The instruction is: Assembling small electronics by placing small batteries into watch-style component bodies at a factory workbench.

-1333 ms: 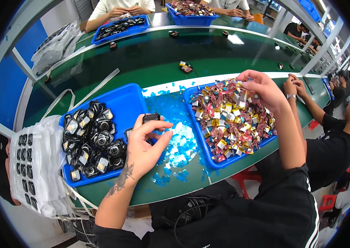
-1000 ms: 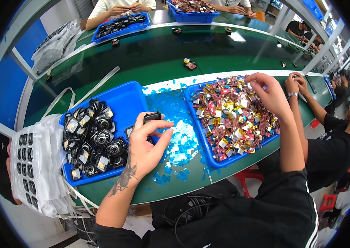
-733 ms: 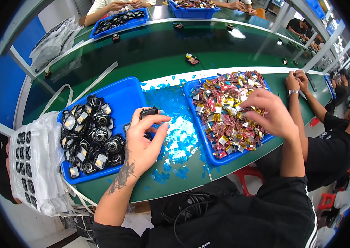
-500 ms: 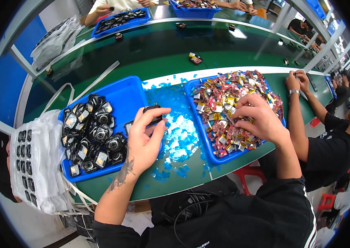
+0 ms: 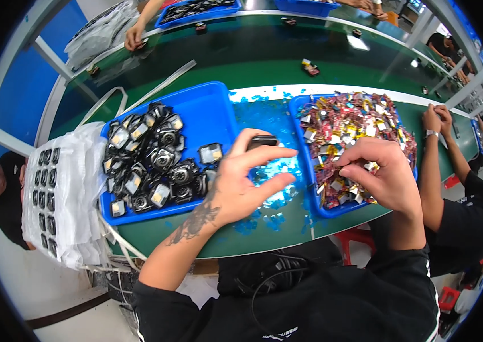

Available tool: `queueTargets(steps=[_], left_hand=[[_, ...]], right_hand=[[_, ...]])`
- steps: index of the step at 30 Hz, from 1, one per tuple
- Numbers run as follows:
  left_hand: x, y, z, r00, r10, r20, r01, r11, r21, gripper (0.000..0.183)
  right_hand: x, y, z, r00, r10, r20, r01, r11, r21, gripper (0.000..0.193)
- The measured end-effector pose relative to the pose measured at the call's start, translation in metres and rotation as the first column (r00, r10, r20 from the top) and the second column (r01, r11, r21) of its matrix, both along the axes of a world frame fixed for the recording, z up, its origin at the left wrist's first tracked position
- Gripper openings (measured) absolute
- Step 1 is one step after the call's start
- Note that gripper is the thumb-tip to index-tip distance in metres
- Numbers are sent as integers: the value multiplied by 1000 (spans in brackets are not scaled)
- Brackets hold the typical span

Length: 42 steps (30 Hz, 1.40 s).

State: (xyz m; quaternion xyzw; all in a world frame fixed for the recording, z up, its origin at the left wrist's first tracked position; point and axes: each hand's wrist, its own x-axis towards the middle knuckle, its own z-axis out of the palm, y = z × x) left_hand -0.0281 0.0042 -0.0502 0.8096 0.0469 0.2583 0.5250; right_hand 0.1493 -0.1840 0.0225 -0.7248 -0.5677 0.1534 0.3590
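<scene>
Left hand (image 5: 241, 182) grips a small black module (image 5: 261, 141) between the trays; right hand (image 5: 378, 176) pinches a shiny piece over the right blue tray (image 5: 311, 171) — heaped with mixed foil pieces. Left blue tray (image 5: 207, 108) holds many black modules; much apparently remains unprocessed

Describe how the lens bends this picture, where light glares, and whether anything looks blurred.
Head view: the fisheye lens curves the green table's edges and leaves a black rim at the corners. A bright patch of glare lies on the table at far right, and the shiny pieces in the right blue tray glint. The left hand and right hand look fairly sharp, while the far workers near the rim are small and soft.
</scene>
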Motion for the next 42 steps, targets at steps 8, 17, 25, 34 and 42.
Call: queueTargets(steps=[8,17,25,34,42], left_hand=[[3,-9,-3,996,-89,-8,89,994,-61,28],[5,0,-11,997,-48,64,72,891,-449,12],[1,1,-7,997,-82,-9,75,941,-330,10],[-1,2,-3,996,43,84,-47,998,46,16],[1,2,-1,997,39,70,-41,998,37,14]], right_hand=[[-26,31,-14,975,158,-154,-148,986,73,13],[-42,41,-39,855,71,-513,51,974,220,23],[-36,48,-39,832,98,-546,22,978,208,12],[-21,45,-35,739,36,-673,-102,993,-58,15],[-27,56,-48,866,-35,-498,22,999,-32,12]])
